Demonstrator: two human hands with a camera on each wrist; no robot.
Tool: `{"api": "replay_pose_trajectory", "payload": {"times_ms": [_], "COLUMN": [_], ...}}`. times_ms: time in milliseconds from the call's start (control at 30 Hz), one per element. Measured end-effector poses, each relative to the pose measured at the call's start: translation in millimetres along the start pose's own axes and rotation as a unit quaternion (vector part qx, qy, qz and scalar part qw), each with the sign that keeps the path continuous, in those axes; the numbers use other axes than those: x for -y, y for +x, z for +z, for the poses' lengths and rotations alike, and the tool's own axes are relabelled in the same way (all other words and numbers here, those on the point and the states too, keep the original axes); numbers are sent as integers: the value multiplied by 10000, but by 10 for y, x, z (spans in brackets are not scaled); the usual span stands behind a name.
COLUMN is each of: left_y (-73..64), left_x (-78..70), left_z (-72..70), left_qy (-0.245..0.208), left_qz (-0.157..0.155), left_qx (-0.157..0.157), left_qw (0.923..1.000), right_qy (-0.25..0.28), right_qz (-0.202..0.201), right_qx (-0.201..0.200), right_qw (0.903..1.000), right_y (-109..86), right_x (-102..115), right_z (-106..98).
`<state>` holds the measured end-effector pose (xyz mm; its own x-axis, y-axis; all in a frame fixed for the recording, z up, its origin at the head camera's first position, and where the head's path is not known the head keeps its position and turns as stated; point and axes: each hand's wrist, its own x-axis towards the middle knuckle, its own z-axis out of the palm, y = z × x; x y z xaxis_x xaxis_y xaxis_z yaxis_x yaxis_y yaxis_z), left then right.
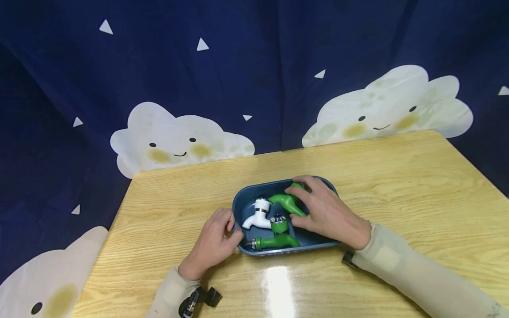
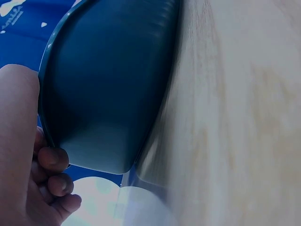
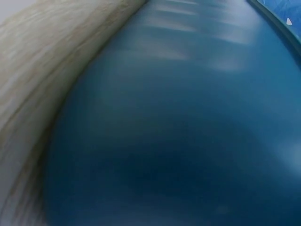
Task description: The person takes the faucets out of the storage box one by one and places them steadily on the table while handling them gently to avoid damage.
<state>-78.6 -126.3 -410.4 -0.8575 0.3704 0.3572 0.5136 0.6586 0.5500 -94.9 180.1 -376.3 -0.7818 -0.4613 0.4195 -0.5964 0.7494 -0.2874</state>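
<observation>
A dark blue plastic basin [image 1: 274, 252] stands on the table with several taps inside. My left hand [image 1: 214, 238] holds its left end, thumb at the rim; the left wrist view shows curled fingers [image 2: 60, 183] by the basin's outer wall [image 2: 108, 89]. Over the basin's right half, my right hand [image 1: 324, 212] grips a green tap [image 1: 287, 202], thumb on the near side and fingers on the far side, covering part of it. Left of that lies a white tap [image 1: 259, 217]. Another green tap [image 1: 278, 240] lies along the near wall.
The wooden table [image 1: 175, 198] extends around the basin. Behind it hangs a dark blue curtain [image 1: 246, 79] printed with clouds and triangles. In the right wrist view the basin's outer wall [image 3: 178, 117] fills most of the picture.
</observation>
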Motion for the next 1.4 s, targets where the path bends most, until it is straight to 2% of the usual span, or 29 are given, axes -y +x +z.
{"api": "replay_pose_trajectory", "payload": {"times_ms": [667,1400], "left_y": [2,-2], "left_x": [3,2], "left_z": [3,-1], "left_qy": [2,-21], "left_qz": [-9,-89], "left_qx": [-14,37], "left_qw": [10000,10000], "right_qy": [98,158], "right_qz": [81,191], "right_qx": [200,159], "right_qw": [9997,9996], "right_y": [25,33], "right_x": [22,32], "right_z": [-118,-248]}}
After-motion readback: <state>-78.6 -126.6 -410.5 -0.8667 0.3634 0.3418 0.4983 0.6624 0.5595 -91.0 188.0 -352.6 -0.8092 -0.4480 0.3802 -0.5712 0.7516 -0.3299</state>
